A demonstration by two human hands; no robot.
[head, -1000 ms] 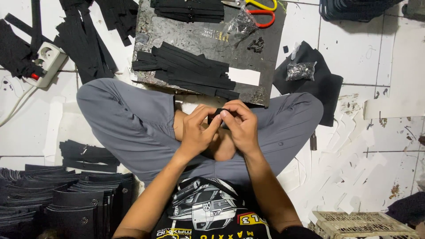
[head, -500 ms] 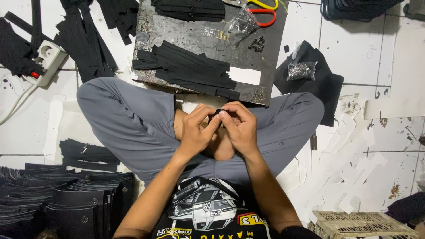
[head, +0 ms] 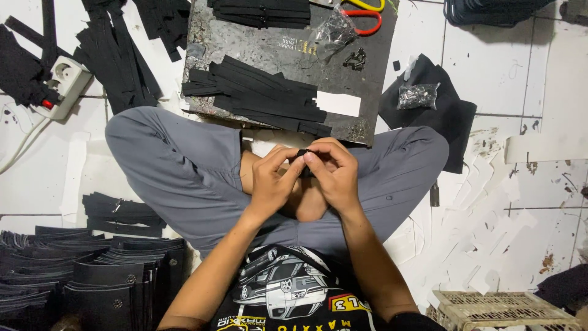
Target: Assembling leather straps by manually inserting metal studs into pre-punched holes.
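Observation:
I sit cross-legged on a tiled floor in grey trousers. My left hand and my right hand meet above my lap, fingertips pinched together on a small black strap piece. Most of that piece is hidden by my fingers. Just beyond my hands lies a dark work board carrying a pile of black strips, a white paper tag, small black parts and a clear bag of hardware.
Red-handled scissors lie at the board's far edge. A black cloth with a small bag of metal parts sits right of it. Stacks of black pieces fill the lower left. A power strip is at left, a beige crate at lower right.
My hands stay together over my lap, with only small finger shifts on the black piece. Nothing else has moved.

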